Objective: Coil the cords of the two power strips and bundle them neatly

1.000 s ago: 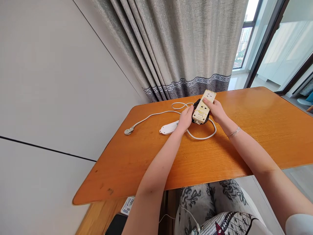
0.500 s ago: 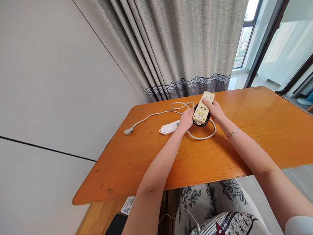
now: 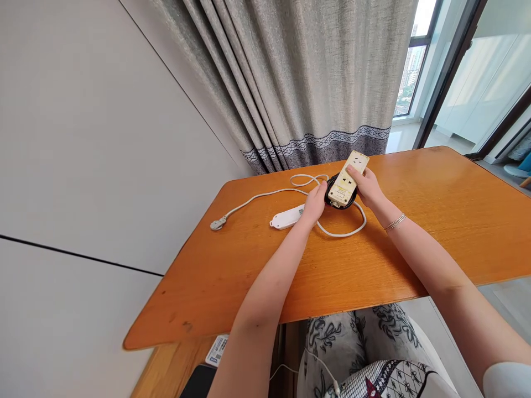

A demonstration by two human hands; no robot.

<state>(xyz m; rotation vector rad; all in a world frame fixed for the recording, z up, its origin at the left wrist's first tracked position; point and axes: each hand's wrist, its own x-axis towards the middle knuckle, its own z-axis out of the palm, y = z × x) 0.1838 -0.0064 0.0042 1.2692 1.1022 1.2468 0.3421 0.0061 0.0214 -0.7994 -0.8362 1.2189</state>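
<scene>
A cream power strip (image 3: pixel 347 180) lies tilted on top of a round black object (image 3: pixel 334 201) at the far side of the orange wooden table (image 3: pixel 257 276). My right hand (image 3: pixel 367 185) grips the strip from the right, thumb on its face. My left hand (image 3: pixel 316 202) touches the black object at the strip's near left end. A white cable (image 3: pixel 265 194) loops under both hands and runs left to a plug (image 3: pixel 217 223). A small white power strip (image 3: pixel 285 217) lies just left of my left hand.
Grey curtains (image 3: pixel 307 83) hang behind the table, with a white wall to the left and a glass door to the right. Below the table's near edge are my patterned lap and a dark device with a label (image 3: pixel 215 349).
The cream strip has shifted slightly up and right with my right hand, showing more of the black object's rim. My left hand stays by its near end.
</scene>
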